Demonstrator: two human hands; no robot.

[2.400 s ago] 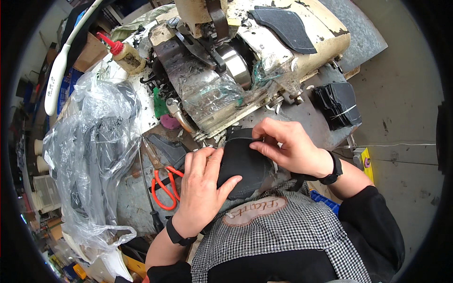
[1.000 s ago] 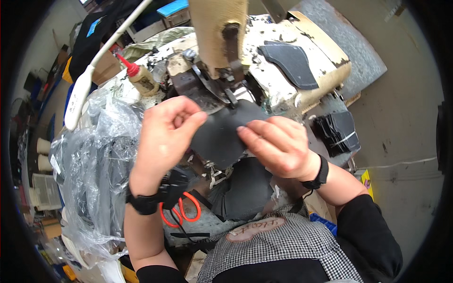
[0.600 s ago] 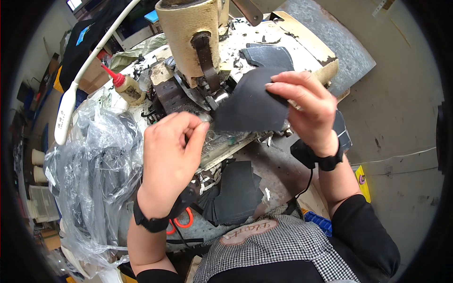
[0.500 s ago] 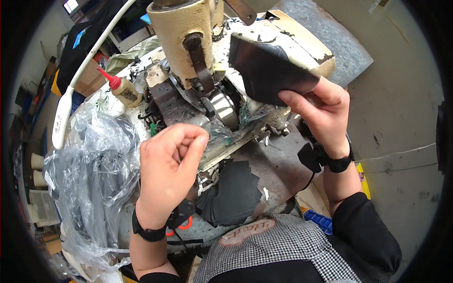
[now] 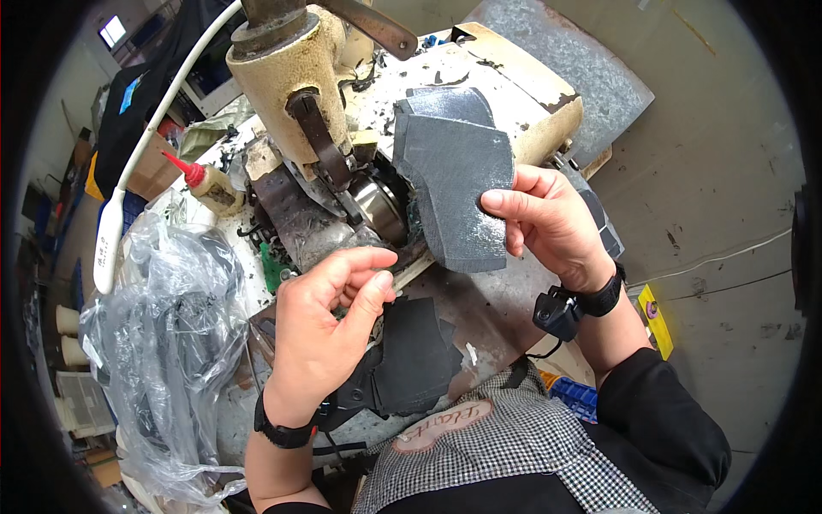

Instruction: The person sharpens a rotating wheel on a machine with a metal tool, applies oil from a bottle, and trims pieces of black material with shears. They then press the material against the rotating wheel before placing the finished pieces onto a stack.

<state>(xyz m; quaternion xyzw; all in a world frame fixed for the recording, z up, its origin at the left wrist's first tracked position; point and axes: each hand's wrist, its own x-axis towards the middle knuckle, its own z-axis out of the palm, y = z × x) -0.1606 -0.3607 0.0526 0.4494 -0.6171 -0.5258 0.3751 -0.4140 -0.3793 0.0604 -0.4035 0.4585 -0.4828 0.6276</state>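
My right hand [image 5: 552, 218] pinches dark grey cut pieces [image 5: 458, 184], thin and leather-like, between thumb and fingers at their right edge. They are held up in front of the machine, with their matte, fibrous face showing and a second layer at the top. My left hand [image 5: 330, 330] holds nothing; its thumb and index finger are slightly apart, the other fingers curled. It hovers near the front of a cream-coloured machine [image 5: 278, 94] with a shiny metal wheel [image 5: 379, 208]. Below, between my hands, lies a stack of similar black pieces [image 5: 417, 355].
Crumpled clear plastic [image 5: 163, 334] covers the left side. A bottle with a red nozzle [image 5: 205, 184] stands beside the machine, under a white bent lamp arm [image 5: 111, 227]. Dark scraps litter the white machine table [image 5: 428, 73]. A blue crate [image 5: 572, 398] is at lower right.
My right hand has come lower and nearer and turned the pieces, so their matte grey face shows instead of the glossy dark one. My left hand has shifted slightly right and down, its thumb and index finger parting.
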